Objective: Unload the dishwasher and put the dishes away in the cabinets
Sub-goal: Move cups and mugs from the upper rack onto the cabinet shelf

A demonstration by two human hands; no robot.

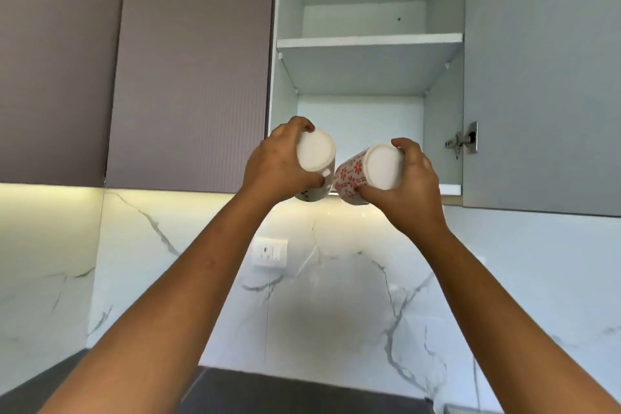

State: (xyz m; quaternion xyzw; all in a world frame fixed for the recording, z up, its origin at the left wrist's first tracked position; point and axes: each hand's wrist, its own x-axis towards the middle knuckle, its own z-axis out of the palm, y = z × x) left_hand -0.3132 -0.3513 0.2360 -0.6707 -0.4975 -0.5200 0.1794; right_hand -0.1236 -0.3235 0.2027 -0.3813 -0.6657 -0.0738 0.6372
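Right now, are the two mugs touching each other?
Cannot tell. In the head view the white mug in the left hand and the flowered mug in the right hand meet in outline, but one could sit behind the other.

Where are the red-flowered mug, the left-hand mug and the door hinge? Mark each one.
red-flowered mug [349, 176], head view, on its patterned side wall.
left-hand mug [316, 151], head view, on its white underside.
door hinge [459, 141], head view, on its metal arm.
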